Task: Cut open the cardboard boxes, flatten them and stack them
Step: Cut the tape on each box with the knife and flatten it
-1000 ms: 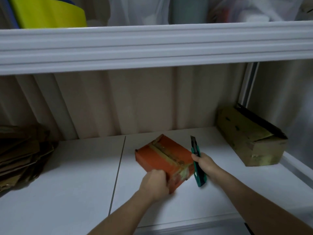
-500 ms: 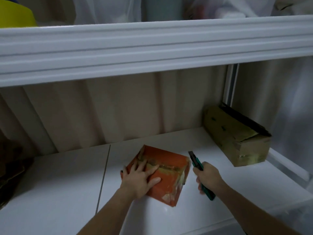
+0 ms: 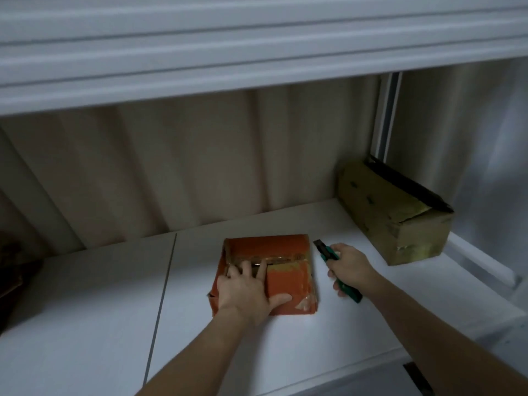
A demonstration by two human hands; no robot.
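An orange cardboard box (image 3: 288,254) with a strip of brown tape across its top lies flat on the white shelf (image 3: 85,324). My left hand (image 3: 245,290) presses down on its left half, fingers spread over the tape and thumb along the near edge. Just right of the box, my right hand (image 3: 350,267) grips a green utility knife (image 3: 324,248) whose dark blade end points up and left toward the box's far right corner. The blade is apart from the cardboard.
A tan cardboard box (image 3: 397,215) with a dark flap stands at the back right corner. The dark edge of a cardboard pile (image 3: 11,278) shows at the far left. A thick white shelf board (image 3: 257,47) overhangs close above. A seam (image 3: 163,298) splits the shelf surface.
The orange box has been turned and laid square on the shelf. My left hand went from gripping its near edge to pressing flat on top. My right hand brought the knife nearer the box.
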